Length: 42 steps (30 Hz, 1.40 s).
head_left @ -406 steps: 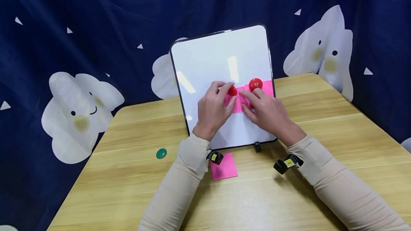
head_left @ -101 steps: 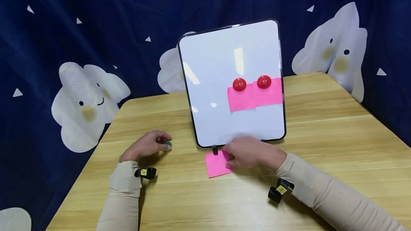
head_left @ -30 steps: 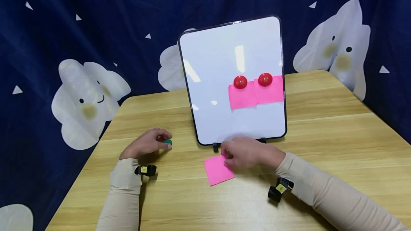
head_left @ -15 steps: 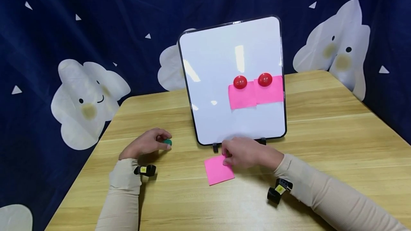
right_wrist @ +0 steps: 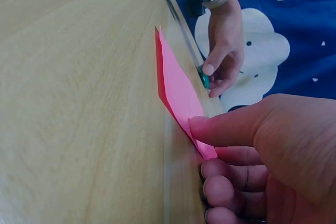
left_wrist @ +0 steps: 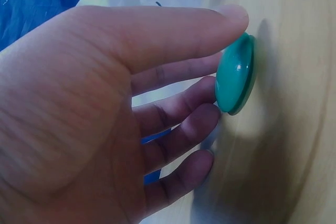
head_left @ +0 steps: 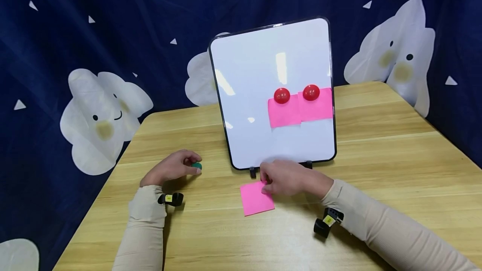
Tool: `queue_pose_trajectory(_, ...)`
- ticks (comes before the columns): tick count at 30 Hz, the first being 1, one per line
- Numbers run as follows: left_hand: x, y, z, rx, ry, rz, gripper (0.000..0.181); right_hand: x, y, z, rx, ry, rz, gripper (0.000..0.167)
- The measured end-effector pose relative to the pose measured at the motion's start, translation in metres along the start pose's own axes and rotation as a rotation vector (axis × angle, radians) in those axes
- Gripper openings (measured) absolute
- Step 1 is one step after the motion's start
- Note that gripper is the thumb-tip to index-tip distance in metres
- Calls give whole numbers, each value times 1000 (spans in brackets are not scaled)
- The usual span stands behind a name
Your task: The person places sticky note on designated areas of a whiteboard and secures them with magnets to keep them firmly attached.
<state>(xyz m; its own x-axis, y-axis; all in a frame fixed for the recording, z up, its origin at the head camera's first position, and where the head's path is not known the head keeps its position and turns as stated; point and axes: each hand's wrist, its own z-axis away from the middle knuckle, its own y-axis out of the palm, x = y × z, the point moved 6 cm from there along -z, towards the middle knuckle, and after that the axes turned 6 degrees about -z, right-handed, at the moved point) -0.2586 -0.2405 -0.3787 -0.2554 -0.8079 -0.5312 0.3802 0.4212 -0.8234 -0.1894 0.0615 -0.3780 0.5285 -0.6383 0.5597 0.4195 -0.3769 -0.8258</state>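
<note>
My left hand (head_left: 172,167) pinches a round green magnet (left_wrist: 234,74) between thumb and fingers, low over the left part of the table. In the left wrist view the magnet is tilted on edge, close to the wood. My right hand (head_left: 288,177) pinches a pink sticky note (head_left: 257,198) at its upper right corner, in front of the whiteboard. The right wrist view shows the note (right_wrist: 178,85) lifted off the table, thumb on its face. Two pink notes (head_left: 284,114) hang side by side on the whiteboard (head_left: 248,70), each under a red magnet (head_left: 281,95).
The whiteboard leans on small black feet (head_left: 253,172) at the back of the wooden table (head_left: 211,237). Behind the table hangs a dark blue curtain (head_left: 132,7) with white clouds. Each wrist carries a black camera strap (head_left: 171,199).
Since the earliest frame, both hands left the board, where the two notes stay under red magnets. The left took the green magnet; the right took the loose note and drew it slightly nearer.
</note>
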Motion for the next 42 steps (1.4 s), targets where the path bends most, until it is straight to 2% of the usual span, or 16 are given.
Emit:
queue_pose_trajectory(5,1,0,-1,-3,-1,-7,40,0,0,0,1,-18,0,18)
queue_pose_trajectory(19,1,0,-1,-1,-2,-9,41,-2,-2,-2,-16,24,13,18)
queue_pose_trajectory(27,2,0,0,-2,-15,-19,42,-2,-3,-1,-27,34,-14,20)
queue_pose_trajectory(38,-1,1,-1,2,-1,-9,45,-1,-3,-1,-63,-24,3,13)
queue_pose_trajectory(42,2,1,-1,3,-15,-6,45,1,-2,-1,-72,-46,38,12)
